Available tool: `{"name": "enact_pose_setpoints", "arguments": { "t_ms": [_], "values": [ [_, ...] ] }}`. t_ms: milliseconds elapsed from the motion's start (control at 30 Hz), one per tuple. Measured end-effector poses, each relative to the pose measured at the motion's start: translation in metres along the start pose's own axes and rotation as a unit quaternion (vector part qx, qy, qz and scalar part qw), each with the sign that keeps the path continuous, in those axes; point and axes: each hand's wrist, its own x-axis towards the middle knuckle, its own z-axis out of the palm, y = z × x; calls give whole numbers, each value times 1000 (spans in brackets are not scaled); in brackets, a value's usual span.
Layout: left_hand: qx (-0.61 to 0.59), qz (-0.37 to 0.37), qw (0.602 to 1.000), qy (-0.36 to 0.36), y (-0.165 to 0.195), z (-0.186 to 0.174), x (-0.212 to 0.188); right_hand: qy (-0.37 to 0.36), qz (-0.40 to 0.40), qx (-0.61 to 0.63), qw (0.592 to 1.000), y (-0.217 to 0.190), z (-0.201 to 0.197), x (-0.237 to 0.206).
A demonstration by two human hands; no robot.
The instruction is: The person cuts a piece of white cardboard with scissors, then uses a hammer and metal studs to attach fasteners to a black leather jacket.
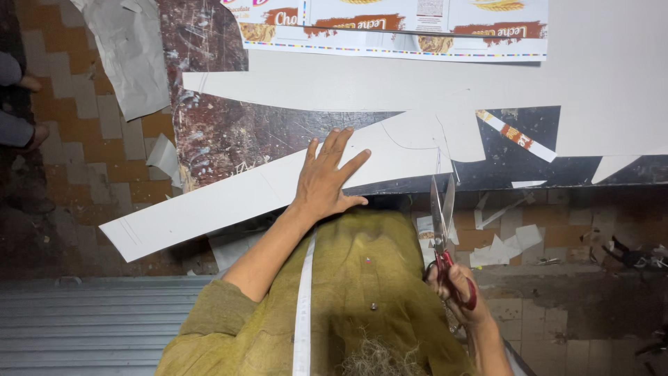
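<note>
1. Nearest the camera is an olive-green garment [362,278] at 6 o'clock, with a white tape [303,313] running down its front.
2. The right hand [456,289], at about 5 o'clock, is closed around the red handles of scissors [441,223].
3. The scissor blades point toward 12 o'clock and stand slightly apart, their tips at the near edge of the card [278,191].
4. The left hand [327,181], near the centre, lies flat and open with fingers spread, palm pressing on the card; it grips nothing.
5. The card is a long white strip running from 8 o'clock toward 2 o'clock, its left end hanging past the edge of the table [223,132].
6. The table is dark, scratched and stained.
7. A larger white sheet [598,90] covers the table from 12 to 3 o'clock, with printed packaging sheets [390,31] lying on it at 12 o'clock.
8. White offcuts [504,244] lie on the tiled floor [83,132] at 4 o'clock, below the table edge.
9. A crumpled grey sheet [132,56] lies at 10 o'clock on the floor.
</note>
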Motion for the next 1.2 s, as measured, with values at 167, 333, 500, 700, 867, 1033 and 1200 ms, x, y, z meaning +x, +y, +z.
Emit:
{"name": "enact_pose_setpoints", "arguments": {
  "t_ms": [167,333,500,700,867,1033,1200],
  "values": [
    [-29,-7,1000,9,1,6,0,-39,-5,12,999,-2,-4,-17],
    [-85,-20,996,19,4,2,1,-91,-81,5,993,-20,-2,-27],
    [-27,38,999,7,2,0,20,6,26,-102,994,-35,8,-4],
    [9,62,998,-10,1,16,25,42,-47,-166,984,-44,21,41],
    [5,50,999,0,-3,27,19,67,-58,-176,980,-44,36,54],
    [5,42,999,-3,-6,31,17,31,-83,-155,984,-46,45,55],
    [-1,40,999,3,-7,32,15,-24,-98,49,994,-46,50,50]
  ]
}}
